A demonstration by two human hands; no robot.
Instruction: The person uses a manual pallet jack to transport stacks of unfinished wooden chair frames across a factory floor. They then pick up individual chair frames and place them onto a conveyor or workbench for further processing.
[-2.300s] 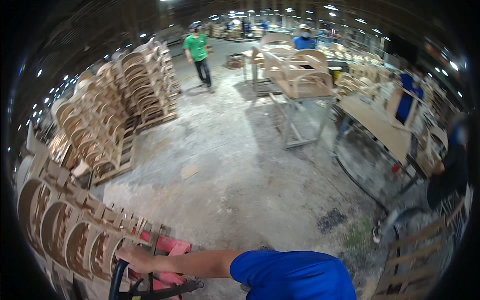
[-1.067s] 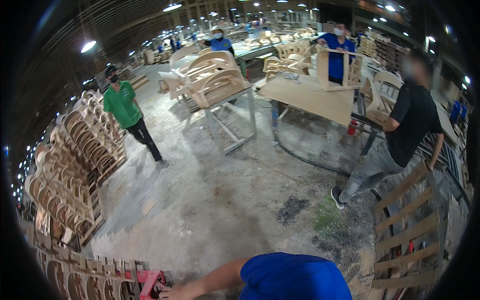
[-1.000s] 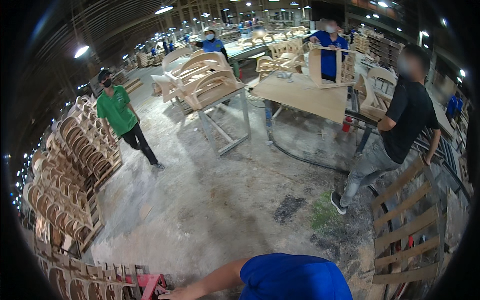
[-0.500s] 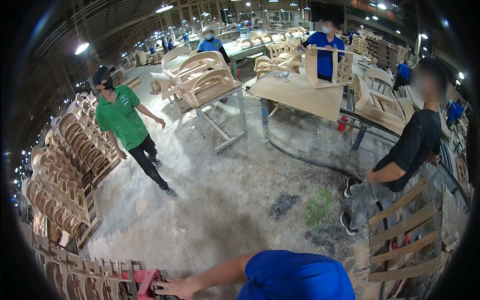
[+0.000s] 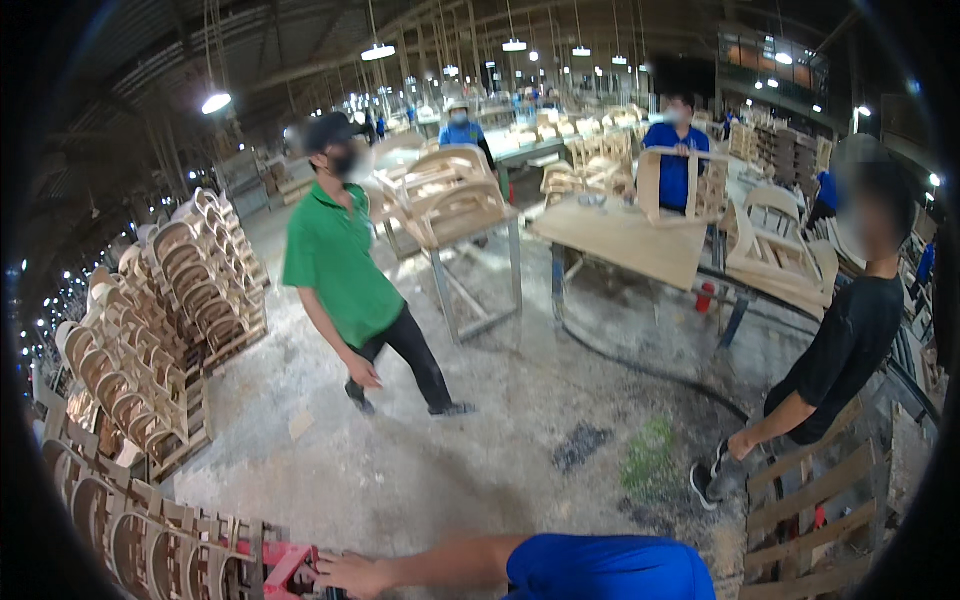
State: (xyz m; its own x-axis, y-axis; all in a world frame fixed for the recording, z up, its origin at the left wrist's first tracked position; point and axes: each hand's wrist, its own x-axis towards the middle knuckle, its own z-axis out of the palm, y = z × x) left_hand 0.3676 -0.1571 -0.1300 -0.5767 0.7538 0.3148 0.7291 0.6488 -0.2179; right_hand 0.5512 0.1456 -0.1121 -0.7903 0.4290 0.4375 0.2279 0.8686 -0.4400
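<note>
My right arm, in a blue sleeve, stretches from the bottom edge toward the left. My right hand [image 5: 352,576] rests against a red metal frame [image 5: 290,566], which looks like the handle of a pallet jack. Its fingers look stretched out over the frame rather than wrapped round it, though their tips are hard to make out. Beyond the frame stands a stack of curved wooden chair parts [image 5: 130,545] on slatted wood. My left hand is out of sight.
A person in a green shirt [image 5: 335,265] stands ahead on the left. Another in black [image 5: 845,330] is at the right, beside a slatted wooden pallet [image 5: 815,510]. Stacked chair frames [image 5: 130,365] line the left. A worktable [image 5: 620,240] and a dark floor hose [image 5: 640,372] lie ahead.
The person in green has come nearer and to the right. The person in black leans lower. My view has tilted up slightly; my right hand stays at the red frame.
</note>
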